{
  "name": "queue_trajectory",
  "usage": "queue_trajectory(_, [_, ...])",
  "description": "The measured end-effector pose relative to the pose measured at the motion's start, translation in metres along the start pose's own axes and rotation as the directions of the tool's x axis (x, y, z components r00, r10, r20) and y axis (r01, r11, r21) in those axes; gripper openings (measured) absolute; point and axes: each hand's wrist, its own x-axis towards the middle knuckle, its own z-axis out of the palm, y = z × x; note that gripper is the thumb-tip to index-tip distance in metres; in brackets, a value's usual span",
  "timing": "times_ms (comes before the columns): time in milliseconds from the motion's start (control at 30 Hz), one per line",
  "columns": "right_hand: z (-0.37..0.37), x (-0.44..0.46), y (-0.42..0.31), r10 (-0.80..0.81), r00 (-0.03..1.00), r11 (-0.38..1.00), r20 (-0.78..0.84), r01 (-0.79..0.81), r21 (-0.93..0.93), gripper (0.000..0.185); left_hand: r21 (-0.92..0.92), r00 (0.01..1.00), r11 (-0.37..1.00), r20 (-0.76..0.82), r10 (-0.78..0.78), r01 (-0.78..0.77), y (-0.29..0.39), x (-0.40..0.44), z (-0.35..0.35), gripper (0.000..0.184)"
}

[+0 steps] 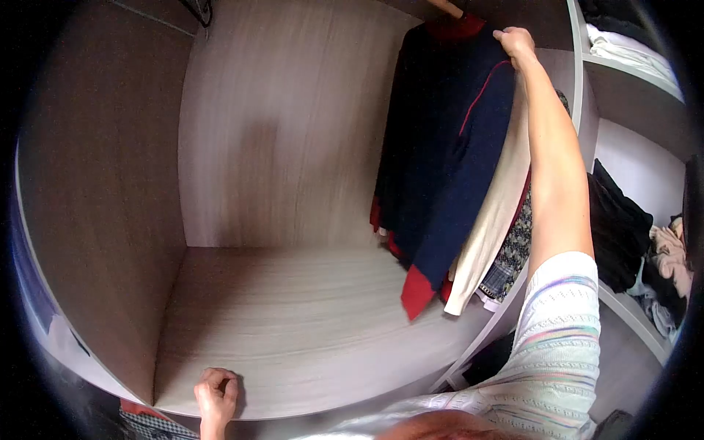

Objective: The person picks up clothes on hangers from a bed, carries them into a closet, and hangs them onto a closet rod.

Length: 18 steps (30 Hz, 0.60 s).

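My right hand (517, 45) is raised at the upper right, its fingers closed on the shoulder of a navy sweater (440, 154). The sweater has a red collar, a red cuff and a thin red line on the sleeve, and it hangs below a wooden rod. My left hand (217, 394) is curled into a fist by the front edge of the wardrobe floor (293, 330), with nothing visible in it. Pressed close to the sweater's right are a cream garment (488, 213) and a patterned garment (513, 246).
A dark side wall (103, 183) bounds the compartment on the left. At the right, a divider (577, 73) borders shelves with folded white clothes (631, 50), black clothes (620, 227) and a pink garment (667, 253). A checked cloth (154, 425) shows below the left hand.
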Motion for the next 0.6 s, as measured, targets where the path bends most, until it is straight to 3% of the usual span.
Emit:
queue_trajectory(200, [0.033,0.026,-0.001,-0.026,0.996,0.997,-0.091,0.019,-0.073,0.029,-0.058,0.996,0.995,-0.008,-0.085,0.084,-0.008,0.002,0.006,0.005])
queue_trajectory(300, [0.046,0.038,0.000,-0.039,0.998,0.983,-0.043,0.031,-0.181,0.030,-0.078,0.989,0.986,-0.014,-0.148,0.147,0.001,0.005,0.004,0.006])
queue_trajectory(400, [0.055,0.056,0.010,-0.024,0.999,0.976,0.033,0.030,-0.214,0.034,-0.025,0.996,0.996,-0.028,-0.083,0.082,-0.008,0.010,0.003,0.006])
queue_trajectory(600, [0.059,0.052,0.017,0.020,0.991,0.984,0.132,0.004,-0.177,0.037,0.048,0.994,0.993,-0.004,-0.109,0.109,0.004,0.015,0.000,0.006])
